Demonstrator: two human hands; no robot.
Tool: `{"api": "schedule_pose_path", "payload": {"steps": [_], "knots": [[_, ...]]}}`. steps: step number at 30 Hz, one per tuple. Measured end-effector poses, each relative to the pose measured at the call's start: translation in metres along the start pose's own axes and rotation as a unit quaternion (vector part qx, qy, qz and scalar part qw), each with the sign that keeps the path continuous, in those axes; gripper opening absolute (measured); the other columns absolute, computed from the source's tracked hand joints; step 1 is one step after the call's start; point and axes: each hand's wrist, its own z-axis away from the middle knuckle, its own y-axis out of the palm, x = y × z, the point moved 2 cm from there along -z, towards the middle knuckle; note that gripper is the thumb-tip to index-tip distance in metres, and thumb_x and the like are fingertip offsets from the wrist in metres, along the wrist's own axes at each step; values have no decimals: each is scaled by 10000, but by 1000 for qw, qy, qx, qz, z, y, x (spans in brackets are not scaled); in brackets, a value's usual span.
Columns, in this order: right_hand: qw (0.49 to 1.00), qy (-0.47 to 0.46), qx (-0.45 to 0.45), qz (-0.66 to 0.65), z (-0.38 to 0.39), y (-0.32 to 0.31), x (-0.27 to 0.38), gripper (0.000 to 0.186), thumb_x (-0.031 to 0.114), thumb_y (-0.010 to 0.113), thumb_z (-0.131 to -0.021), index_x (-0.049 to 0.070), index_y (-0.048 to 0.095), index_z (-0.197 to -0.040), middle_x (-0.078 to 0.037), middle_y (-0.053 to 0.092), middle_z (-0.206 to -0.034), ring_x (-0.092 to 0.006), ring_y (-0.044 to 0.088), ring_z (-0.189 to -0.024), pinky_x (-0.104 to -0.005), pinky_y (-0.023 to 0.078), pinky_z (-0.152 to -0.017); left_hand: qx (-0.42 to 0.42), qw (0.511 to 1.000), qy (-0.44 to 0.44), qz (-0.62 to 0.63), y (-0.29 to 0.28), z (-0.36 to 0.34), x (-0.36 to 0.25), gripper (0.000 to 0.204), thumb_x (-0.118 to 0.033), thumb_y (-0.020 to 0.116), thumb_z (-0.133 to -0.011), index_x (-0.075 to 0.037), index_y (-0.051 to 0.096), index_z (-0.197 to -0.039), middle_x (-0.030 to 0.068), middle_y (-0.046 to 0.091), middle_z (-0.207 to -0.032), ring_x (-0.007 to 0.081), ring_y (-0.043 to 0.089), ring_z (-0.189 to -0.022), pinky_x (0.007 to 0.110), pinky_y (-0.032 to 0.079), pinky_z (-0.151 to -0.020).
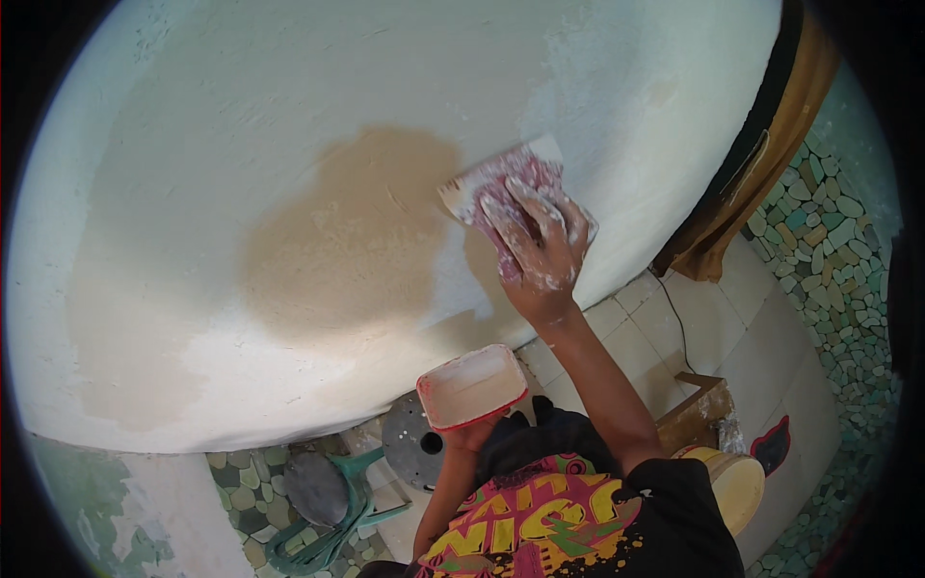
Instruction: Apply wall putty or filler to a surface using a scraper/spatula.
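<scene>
- Flat spreader (511, 175), pink and white with smears, lies against the pale wall (289, 91), at the right edge of the tan patch (352, 231).
- Your right hand (544, 236) holds it: fingers extended and somewhat apart over its face, thumb side hard to make out. White residue on fingers and knuckles.
- Spreader looks thin and light; probably a little springy, though its material can't be told for sure. The smears likely make it slick. Best hold seems to be the near edge, fingers spread across its back to even the pressure.
- Right arm: reaching up and forward from your dark sleeve (684, 491), forearm slanting up to the left, wrist close to the wall.
- Red-rimmed tray (472, 388) sits low, near the foot of the wall, its inside coated whitish.
- Your left hand (479, 435) supports the tray from its near side and below; most of the fingers are hidden, so how tightly they close you can't tell.
- Tray looks light and fairly stiff, easily tipped; underside plus near rim should serve as the hold. Left forearm rises steeply, close to your body.
</scene>
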Motion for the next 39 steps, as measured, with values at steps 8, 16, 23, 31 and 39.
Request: {"api": "schedule_pose_path", "payload": {"steps": [8, 16, 23, 31, 39], "knots": [[999, -15, 17, 23, 44, 30, -26, 447, 124, 710, -792, 218, 811, -1217, 7, 698, -1371, -337, 579, -1213, -503, 430, -1056, 32, 999, 5, 10, -1, -9, 0, 856, -762, 440, -984, -198, 375, -1625, 141, 411, -1659, 473, 509, -1385, 627, 571, -916], [998, 45, 39, -19, 50, 1, -3, 379, 98, 711, -844, 193, 815, -1196, -42, 705, -1340, -351, 577, -1210, -519, 443, -1055, 48, 998, 24, 16, 4, -13, -4, 856, -761, 422, -993, -194, 365, -1631, 155, 400, -1663, 500, 496, -1397, 663, 567, -933], [997, -64, -41, -11, -53, -12, 3, 339, 175, 789, -759, 185, 814, -1097, -22, 706, -1316, -348, 593, -1198, -514, 438, -960, 57, 998, 11, 37, 4, -13, -4, 846, -757, 427, -998, -196, 370, -1628, 153, 378, -1677, 488, 472, -1430, 689, 545, -974], [998, -4, 49, 31, 31, 4, -7, 328, 189, 781, -779, 196, 821, -1105, -8, 719, -1272, -330, 613, -1181, -507, 414, -976, 95, 995, 28, 17, -1, -6, -14, 849, -755, 436, -998, -194, 362, -1632, 149, 371, -1681, 479, 454, -1449, 684, 541, -988], [999, -28, -16, -27, -43, -25, 27, 405, 110, 786, -836, 208, 803, -1229, -23, 703, -1346, -341, 593, -1186, -477, 455, -1030, 87, 995, 44, -4, -3, -7, -19, 840, -749, 437, -1001, -197, 362, -1629, 147, 376, -1676, 479, 465, -1437, 669, 561, -968]]}}
